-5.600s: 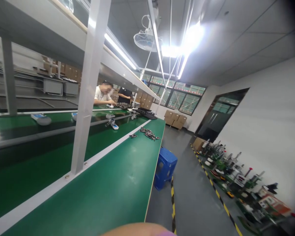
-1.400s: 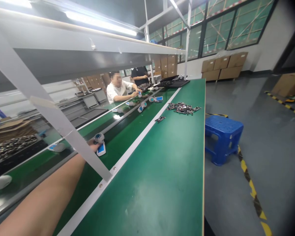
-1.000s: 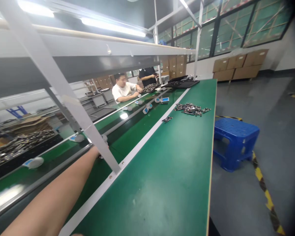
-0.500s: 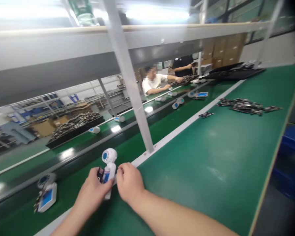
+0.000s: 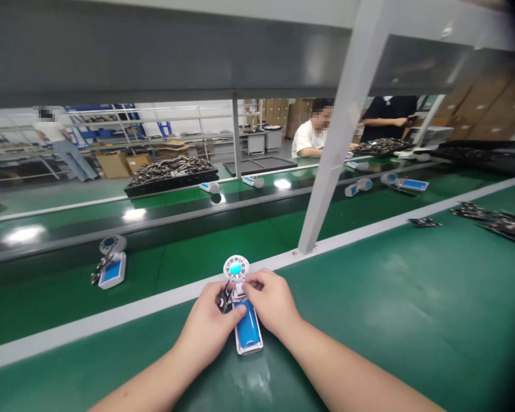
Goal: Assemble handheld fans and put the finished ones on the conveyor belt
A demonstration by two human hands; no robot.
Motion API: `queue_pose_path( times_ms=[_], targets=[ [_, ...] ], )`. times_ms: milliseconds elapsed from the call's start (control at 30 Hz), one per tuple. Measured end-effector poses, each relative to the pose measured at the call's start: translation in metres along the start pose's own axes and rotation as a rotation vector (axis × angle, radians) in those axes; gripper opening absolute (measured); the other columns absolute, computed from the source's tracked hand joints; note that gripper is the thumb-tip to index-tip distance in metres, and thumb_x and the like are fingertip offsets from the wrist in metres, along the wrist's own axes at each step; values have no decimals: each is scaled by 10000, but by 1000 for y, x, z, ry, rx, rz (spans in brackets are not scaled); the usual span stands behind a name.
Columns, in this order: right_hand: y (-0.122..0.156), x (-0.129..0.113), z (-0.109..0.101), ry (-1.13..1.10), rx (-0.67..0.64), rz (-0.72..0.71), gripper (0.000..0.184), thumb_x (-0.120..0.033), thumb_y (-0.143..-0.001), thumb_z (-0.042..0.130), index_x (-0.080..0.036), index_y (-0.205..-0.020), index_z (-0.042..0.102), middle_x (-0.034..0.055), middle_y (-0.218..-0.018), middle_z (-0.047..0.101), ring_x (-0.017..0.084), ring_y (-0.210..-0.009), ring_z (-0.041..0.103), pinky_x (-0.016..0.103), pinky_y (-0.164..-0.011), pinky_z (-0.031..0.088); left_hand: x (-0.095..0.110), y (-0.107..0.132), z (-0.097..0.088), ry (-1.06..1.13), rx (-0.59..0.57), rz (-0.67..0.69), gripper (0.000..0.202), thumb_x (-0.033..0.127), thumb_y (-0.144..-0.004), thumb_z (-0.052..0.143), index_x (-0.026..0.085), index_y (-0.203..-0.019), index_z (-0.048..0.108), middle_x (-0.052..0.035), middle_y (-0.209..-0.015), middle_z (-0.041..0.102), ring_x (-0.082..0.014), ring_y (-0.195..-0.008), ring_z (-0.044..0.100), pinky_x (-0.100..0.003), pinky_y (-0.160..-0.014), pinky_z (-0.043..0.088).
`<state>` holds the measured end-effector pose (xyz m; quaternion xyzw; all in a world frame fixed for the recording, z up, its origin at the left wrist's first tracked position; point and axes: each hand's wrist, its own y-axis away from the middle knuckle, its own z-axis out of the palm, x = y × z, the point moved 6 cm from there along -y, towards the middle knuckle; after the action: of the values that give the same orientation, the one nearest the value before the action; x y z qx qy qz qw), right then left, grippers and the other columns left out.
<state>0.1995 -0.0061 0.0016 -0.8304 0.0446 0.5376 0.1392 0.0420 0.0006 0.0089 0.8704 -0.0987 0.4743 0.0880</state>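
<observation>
A long green table [image 5: 412, 309] is stretching across a factory hall, with a darker conveyor belt [image 5: 189, 252] running alongside it behind a white strip. A slanted white post [image 5: 335, 154] is rising from the table's edge to a grey shelf overhead.

The small fan unit [image 5: 248, 331] is lying on the table just in front of the white strip, its round head pointing towards the belt and its open body showing a blue cell. The left hand [image 5: 210, 323] is wrapping its grip around the unit's left side, thumb pressing on the body beside a bit of dark wiring. The right hand [image 5: 272, 300] is closing its grip on the neck just below the round head, fingertips pinching there.

A second fan unit [image 5: 110, 264] is lying on the belt, well to the left. Dark boards [image 5: 498, 220] are lying in a heap on the table, far right. Across the belt, a black tray [image 5: 171, 173] is holding a pile of parts, and a person in a white shirt [image 5: 309, 140] is sitting beside a person in dark clothing [image 5: 388, 114].
</observation>
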Motion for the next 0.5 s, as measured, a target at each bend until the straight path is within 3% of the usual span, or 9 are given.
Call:
queue_pose_path(
  times_ms=[133, 267, 400, 500],
  targets=[
    [2, -5, 6, 25, -113, -89, 136, -168, -817, 594, -197, -794, 725, 20, -819, 638, 155, -774, 624, 270, -739, 458, -3, -5, -2, 208, -21, 11, 362, 270, -771, 602, 171, -1114, 658, -78, -1151, 684, -228, -1015, 648, -369, -940, 475],
    [6, -11, 9, 62, -166, -130, 128, -165, -834, 566, -191, -765, 670, 15, -816, 611, 155, -773, 600, 280, -735, 446, 6, -5, -12, 13, 42, 71, 295, 227, -806, 598, 209, -1079, 709, -40, -1043, 733, -206, -939, 674, -343, -875, 505],
    [13, -16, 13, 121, -176, -126, 125, -121, -793, 559, -183, -687, 578, 4, -763, 588, 157, -747, 562, 281, -694, 424, 18, 0, -16, -311, 110, 351, 208, 208, -857, 558, 240, -905, 757, -12, -870, 749, -192, -795, 683, -322, -750, 527],
    [17, -21, 14, 133, -158, -102, 137, -107, -758, 577, -181, -647, 549, 0, -726, 577, 153, -714, 541, 272, -654, 406, 21, 6, -15, -375, 168, 546, 218, 177, -854, 571, 237, -950, 757, -13, -918, 754, -174, -823, 693, -289, -761, 547]
  ],
)
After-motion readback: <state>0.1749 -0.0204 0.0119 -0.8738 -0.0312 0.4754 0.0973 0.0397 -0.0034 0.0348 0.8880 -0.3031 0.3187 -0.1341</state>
